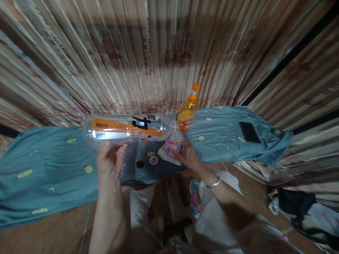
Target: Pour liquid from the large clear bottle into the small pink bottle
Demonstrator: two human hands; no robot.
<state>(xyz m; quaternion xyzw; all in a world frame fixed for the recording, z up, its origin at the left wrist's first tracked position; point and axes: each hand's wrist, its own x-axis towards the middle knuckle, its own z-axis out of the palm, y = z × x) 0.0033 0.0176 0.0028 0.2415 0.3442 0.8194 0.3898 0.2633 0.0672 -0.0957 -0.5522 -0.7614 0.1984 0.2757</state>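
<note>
My left hand is closed around the lower side of a large clear plastic bottle with an orange and silver label. That bottle lies nearly level in the air, its neck pointing right. My right hand grips a smaller clear plastic bottle with a pink label. The mouth of the large bottle meets the top of the small one; whether liquid passes between them I cannot tell. Under the small bottle lies a folded white cloth or tissue. A black cap and a white cap rest nearby.
An orange pump bottle stands just behind the small bottle. A black phone lies to the right on the teal patterned cloth. A pleated curtain hangs behind. Dark and light bags or clothes lie at lower right.
</note>
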